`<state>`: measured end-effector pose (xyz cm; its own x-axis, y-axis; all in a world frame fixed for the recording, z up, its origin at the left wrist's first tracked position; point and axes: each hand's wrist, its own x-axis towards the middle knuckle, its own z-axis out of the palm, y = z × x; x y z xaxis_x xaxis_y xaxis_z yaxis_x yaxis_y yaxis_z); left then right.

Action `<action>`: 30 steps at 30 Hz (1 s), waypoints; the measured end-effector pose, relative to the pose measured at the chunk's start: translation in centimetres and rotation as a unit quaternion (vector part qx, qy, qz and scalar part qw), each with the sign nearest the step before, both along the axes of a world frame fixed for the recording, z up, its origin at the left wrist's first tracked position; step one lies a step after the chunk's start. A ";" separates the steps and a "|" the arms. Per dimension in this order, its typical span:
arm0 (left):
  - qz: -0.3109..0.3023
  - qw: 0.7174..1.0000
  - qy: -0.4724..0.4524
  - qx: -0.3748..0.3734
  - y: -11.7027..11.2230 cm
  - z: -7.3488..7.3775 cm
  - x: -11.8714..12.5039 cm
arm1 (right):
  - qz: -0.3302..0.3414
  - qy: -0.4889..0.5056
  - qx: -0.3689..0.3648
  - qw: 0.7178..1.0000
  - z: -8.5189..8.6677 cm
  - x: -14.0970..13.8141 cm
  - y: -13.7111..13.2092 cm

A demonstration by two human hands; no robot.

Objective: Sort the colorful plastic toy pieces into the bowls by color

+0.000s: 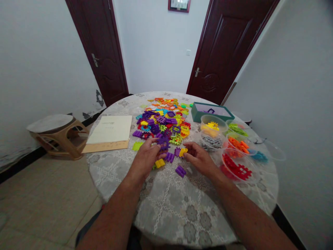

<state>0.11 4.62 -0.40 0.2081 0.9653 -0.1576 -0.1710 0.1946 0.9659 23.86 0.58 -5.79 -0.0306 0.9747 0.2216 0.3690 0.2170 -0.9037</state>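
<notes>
My left hand [149, 152] is closed on a flat purple building piece [163, 143] with notched edges, held up in front of the pile. My right hand [196, 154] pinches a yellow building piece [183, 152]. Beside the yellow one is a small purple notched piece [177, 151]; whether the two are joined I cannot tell. Between my hands lies a ribbed purple piece [170, 157]. A yellow ribbed piece [160, 163] rests under my left hand, and another purple ribbed piece [180, 171] lies nearer to me on the tablecloth.
A mixed pile of plastic pieces [161, 119] covers the table's middle. On the right stand clear tubs of yellow [213, 127], grey, orange and red pieces [237, 167], with a green box [196, 113] behind. Paper sheets [111, 128] lie left; a stool [61, 133] stands beyond.
</notes>
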 end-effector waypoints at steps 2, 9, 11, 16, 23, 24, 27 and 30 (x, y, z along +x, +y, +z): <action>-0.015 1.000 -0.014 -0.014 -0.1 -0.1 0.0 | -0.023 0.014 0.047 0.999 -0.1 -0.6 0.0; -0.056 0.996 -0.054 -0.043 -0.2 -0.5 0.3 | -0.051 -0.088 0.226 0.969 0.9 -1.8 -0.9; -0.056 0.996 -0.052 -0.042 -0.3 -0.5 0.4 | -0.053 -0.083 0.236 0.967 0.8 -1.8 -0.9; -0.072 0.996 -0.036 -0.043 -0.4 -0.9 0.7 | -0.054 -0.096 0.262 0.959 0.3 -1.7 -0.7; -0.113 0.993 -0.014 -0.027 -1.1 -1.1 1.7 | -0.003 -0.120 0.273 0.954 0.3 -2.3 -0.5; -0.113 0.993 -0.010 -0.024 -1.1 -1.1 1.8 | 0.002 -0.119 0.273 0.955 0.3 -2.4 -0.5; -0.115 0.993 0.002 -0.012 -1.1 -1.2 1.9 | 0.009 -0.119 0.272 0.955 0.3 -2.4 -0.6; -0.111 0.994 0.020 0.009 -1.0 -1.5 2.0 | 0.018 -0.124 0.263 0.957 0.5 -2.4 -0.8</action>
<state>2.11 3.63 -1.91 0.4106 0.8988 -0.1534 -0.0880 0.2065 0.9745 21.46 -0.21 -5.25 -0.1785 0.7275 0.6625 0.5418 0.6347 -0.5510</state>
